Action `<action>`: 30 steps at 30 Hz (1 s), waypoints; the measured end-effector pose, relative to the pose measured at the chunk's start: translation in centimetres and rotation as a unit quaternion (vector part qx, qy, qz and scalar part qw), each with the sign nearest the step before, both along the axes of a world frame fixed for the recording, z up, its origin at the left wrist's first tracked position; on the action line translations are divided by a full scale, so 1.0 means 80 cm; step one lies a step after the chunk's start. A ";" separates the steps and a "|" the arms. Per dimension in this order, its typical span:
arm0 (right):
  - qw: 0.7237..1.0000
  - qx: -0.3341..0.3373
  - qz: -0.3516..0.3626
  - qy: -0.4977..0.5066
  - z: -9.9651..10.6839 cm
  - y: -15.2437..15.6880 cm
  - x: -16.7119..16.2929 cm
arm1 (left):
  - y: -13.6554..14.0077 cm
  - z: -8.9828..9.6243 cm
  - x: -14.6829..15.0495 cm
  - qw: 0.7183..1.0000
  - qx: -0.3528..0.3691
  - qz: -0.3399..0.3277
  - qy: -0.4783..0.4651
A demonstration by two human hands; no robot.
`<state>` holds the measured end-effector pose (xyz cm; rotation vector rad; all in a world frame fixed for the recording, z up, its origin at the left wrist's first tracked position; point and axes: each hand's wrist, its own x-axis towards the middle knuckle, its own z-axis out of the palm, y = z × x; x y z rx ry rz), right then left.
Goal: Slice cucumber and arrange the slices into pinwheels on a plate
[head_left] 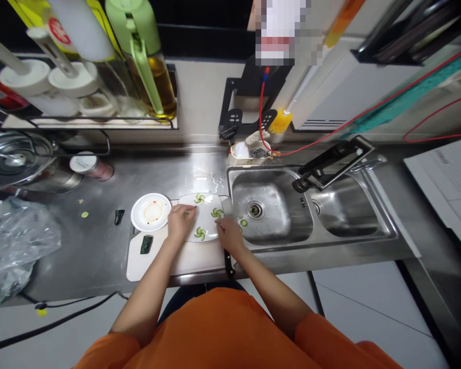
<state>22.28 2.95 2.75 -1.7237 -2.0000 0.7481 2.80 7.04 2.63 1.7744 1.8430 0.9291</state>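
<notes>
A white squarish plate [209, 231] lies on a white cutting board [200, 259] and bears green cucumber slices [200, 234] fanned into three pinwheels. My left hand [181, 223] reaches over the plate's left side, fingers drawn together, a tiny red speck at the tips. Over the right edge is my right hand [231, 234], its thumb and fingers pinched near the right pinwheel; what they hold, if anything, is too small to make out. Left of the plate stands a round white plate [136, 215] with a few red bits. A knife with a black handle [229, 264] lies partly under my right hand.
A double steel sink [272, 237] with a black faucet [326, 166] is to the right. Dark green cucumber pieces [146, 244] lie at left. Further left are a plastic bag [23, 246], a lidded pot [17, 161] and a jar [94, 166]. An oil bottle [162, 87] stands on the rack.
</notes>
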 end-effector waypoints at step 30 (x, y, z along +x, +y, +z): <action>0.985 -0.077 -0.087 -0.124 0.014 0.034 -0.002 | 0.029 -0.024 0.048 0.951 0.012 -0.304 0.047</action>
